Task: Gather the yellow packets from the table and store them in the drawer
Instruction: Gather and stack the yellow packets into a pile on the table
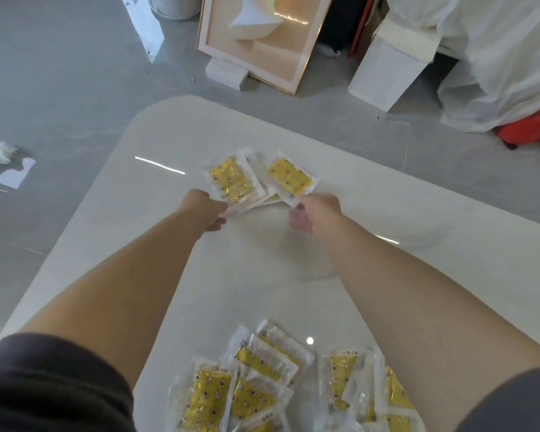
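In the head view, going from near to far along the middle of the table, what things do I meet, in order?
near yellow packets → left hand and right hand, level with each other → far yellow packets → table far edge → framed picture on the floor.

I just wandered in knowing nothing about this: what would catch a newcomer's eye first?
Two bare arms stretch across a glossy white table, the left hand and right hand gripping the edges of a small fan of yellow packets toward its far end. A bigger heap of yellow packets lies at the near edge. Beyond the table, a framed picture leans on the grey floor.
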A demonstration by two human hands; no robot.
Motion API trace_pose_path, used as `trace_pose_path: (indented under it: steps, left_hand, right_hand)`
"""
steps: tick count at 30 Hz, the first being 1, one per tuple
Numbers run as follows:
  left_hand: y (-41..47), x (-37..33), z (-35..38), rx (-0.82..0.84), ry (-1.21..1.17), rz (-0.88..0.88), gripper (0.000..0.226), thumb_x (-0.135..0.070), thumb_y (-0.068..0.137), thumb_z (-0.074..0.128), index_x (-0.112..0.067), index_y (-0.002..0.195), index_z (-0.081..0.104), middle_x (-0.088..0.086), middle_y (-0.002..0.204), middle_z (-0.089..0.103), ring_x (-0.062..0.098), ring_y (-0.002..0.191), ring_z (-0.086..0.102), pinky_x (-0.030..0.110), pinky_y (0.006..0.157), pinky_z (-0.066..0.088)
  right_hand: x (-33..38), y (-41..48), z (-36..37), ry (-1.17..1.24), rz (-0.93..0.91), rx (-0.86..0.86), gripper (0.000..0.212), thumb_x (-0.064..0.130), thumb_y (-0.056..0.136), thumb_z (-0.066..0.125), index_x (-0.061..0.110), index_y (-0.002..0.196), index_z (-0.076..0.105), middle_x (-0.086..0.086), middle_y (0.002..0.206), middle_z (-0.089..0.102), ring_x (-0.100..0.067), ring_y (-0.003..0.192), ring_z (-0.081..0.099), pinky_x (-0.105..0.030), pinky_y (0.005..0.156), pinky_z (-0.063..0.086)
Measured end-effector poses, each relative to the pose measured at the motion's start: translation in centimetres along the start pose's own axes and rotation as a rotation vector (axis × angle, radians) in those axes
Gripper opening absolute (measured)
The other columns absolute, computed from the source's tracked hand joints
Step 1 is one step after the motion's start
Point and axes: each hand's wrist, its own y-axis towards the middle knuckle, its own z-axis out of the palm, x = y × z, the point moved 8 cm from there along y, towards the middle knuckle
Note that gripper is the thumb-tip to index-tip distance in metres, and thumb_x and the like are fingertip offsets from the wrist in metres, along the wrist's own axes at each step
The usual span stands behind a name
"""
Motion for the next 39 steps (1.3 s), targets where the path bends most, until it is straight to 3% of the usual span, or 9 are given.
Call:
trace_pose_path:
  steps: [3, 5, 8, 11, 17, 22, 27, 31, 39]
  left_hand:
    - [-1.4, 3.2, -0.3, 0.024, 0.266, -0.024, 0.043, -0.015, 0.088, 0.066, -0.002, 0.125, 0.049, 0.016, 0.102, 0.063, 0.028, 0.079, 0.065, 0.040, 0.078, 0.055]
    - [-3.4, 5.6, -0.3, 0.056, 0.462, 0.035, 0.031, -0.022, 0.086, 0.066, -0.009, 0.112, 0.056, 0.010, 0.098, 0.066, 0.027, 0.086, 0.066, 0.033, 0.073, 0.053]
    - [-7.3, 9.3, 0.4, 0.145, 0.719, 0.152, 0.022, -0.027, 0.088, 0.063, -0.017, 0.106, 0.059, -0.003, 0.096, 0.060, 0.017, 0.088, 0.059, 0.027, 0.074, 0.049]
    - [-11.0, 13.1, 0.2, 0.176, 0.876, 0.228, 0.027, -0.032, 0.088, 0.063, -0.019, 0.111, 0.058, -0.005, 0.102, 0.061, 0.013, 0.091, 0.059, 0.029, 0.082, 0.052]
    - [-16.3, 19.1, -0.2, 0.203, 1.290, 0.378, 0.072, -0.052, 0.075, 0.070, -0.028, 0.134, 0.037, -0.008, 0.128, 0.043, 0.013, 0.112, 0.048, 0.024, 0.085, 0.047]
    - [-16.6, 21.7, -0.8, 0.070, 1.434, 0.393, 0.065, -0.055, 0.075, 0.070, -0.023, 0.124, 0.041, -0.008, 0.117, 0.048, 0.014, 0.105, 0.050, 0.026, 0.086, 0.043]
    - [-15.2, 22.1, -1.1, 0.105, 1.251, 0.320, 0.049, -0.046, 0.072, 0.077, -0.023, 0.105, 0.047, -0.008, 0.102, 0.057, 0.014, 0.088, 0.058, 0.027, 0.084, 0.039]
    - [-14.8, 21.9, -1.3, 0.140, 1.172, 0.318, 0.045, -0.044, 0.072, 0.078, -0.025, 0.100, 0.049, -0.008, 0.098, 0.056, 0.015, 0.090, 0.055, 0.029, 0.082, 0.037]
    - [-16.6, 23.2, -2.4, 0.170, 1.245, 0.265, 0.043, -0.033, 0.079, 0.074, -0.017, 0.115, 0.055, 0.001, 0.121, 0.040, 0.019, 0.102, 0.048, 0.028, 0.081, 0.052]
  right_hand:
    - [-3.3, -0.8, -1.2, -0.240, 0.073, 0.026, 0.012, 0.000, 0.084, 0.050, 0.011, 0.079, 0.054, -0.014, 0.077, 0.056, -0.025, 0.060, 0.053, -0.038, 0.062, 0.048]
    - [-4.6, -2.1, -2.2, -0.545, -0.056, 0.040, 0.010, 0.009, 0.084, 0.050, 0.015, 0.076, 0.053, -0.009, 0.079, 0.062, -0.026, 0.065, 0.059, -0.035, 0.065, 0.051]
    - [-7.0, -5.3, -2.6, -1.043, -0.299, 0.172, 0.006, 0.022, 0.086, 0.052, 0.020, 0.083, 0.058, 0.001, 0.087, 0.064, -0.021, 0.082, 0.061, -0.032, 0.074, 0.051]
    - [-10.8, -9.1, -2.8, -1.225, -0.356, 0.345, 0.012, 0.024, 0.090, 0.049, 0.021, 0.098, 0.057, 0.005, 0.096, 0.062, -0.018, 0.089, 0.059, -0.035, 0.081, 0.052]
    - [-15.6, -13.8, -3.0, -1.373, -0.464, 0.377, 0.044, 0.038, 0.089, 0.059, 0.021, 0.126, 0.044, 0.003, 0.119, 0.055, -0.018, 0.105, 0.055, -0.032, 0.082, 0.046]
    - [-17.2, -15.0, -2.3, -1.447, -0.583, 0.216, 0.054, 0.049, 0.085, 0.062, 0.021, 0.125, 0.040, -0.001, 0.117, 0.052, -0.021, 0.103, 0.053, -0.034, 0.085, 0.044]
    - [-18.4, -15.1, -2.0, -1.433, -0.516, 0.214, 0.031, 0.048, 0.088, 0.060, 0.024, 0.107, 0.051, 0.002, 0.110, 0.048, -0.018, 0.095, 0.051, -0.035, 0.088, 0.039]
    - [-18.8, -15.5, -1.9, -1.353, -0.509, 0.213, 0.019, 0.030, 0.093, 0.057, 0.022, 0.081, 0.045, 0.001, 0.100, 0.044, -0.018, 0.081, 0.047, -0.030, 0.076, 0.037]
    - [-17.8, -16.2, -2.0, -1.270, -0.575, 0.085, 0.008, 0.009, 0.093, 0.052, 0.010, 0.098, 0.058, -0.003, 0.113, 0.048, -0.019, 0.095, 0.050, -0.029, 0.082, 0.046]
